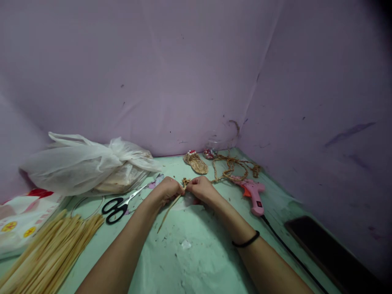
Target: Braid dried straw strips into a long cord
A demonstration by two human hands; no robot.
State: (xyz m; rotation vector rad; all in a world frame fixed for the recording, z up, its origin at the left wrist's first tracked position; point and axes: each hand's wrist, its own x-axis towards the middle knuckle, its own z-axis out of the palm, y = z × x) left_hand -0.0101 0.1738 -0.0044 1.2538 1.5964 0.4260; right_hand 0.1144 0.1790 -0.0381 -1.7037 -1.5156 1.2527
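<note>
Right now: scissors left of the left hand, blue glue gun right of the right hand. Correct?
Wrong colour: the glue gun is pink, not blue, per the head view. It is right of the right hand, scissors left of the left hand.

Bare all the way down the left forearm (122,251), tapering to the wrist, and the left hand (170,189) is bare too! Over on the right forearm (266,257), there it is: a thin black wristband (245,245), rounded like cord, circling above the bare right hand (201,189).

Tan strip (167,212), pink glue gun (255,194)
</note>
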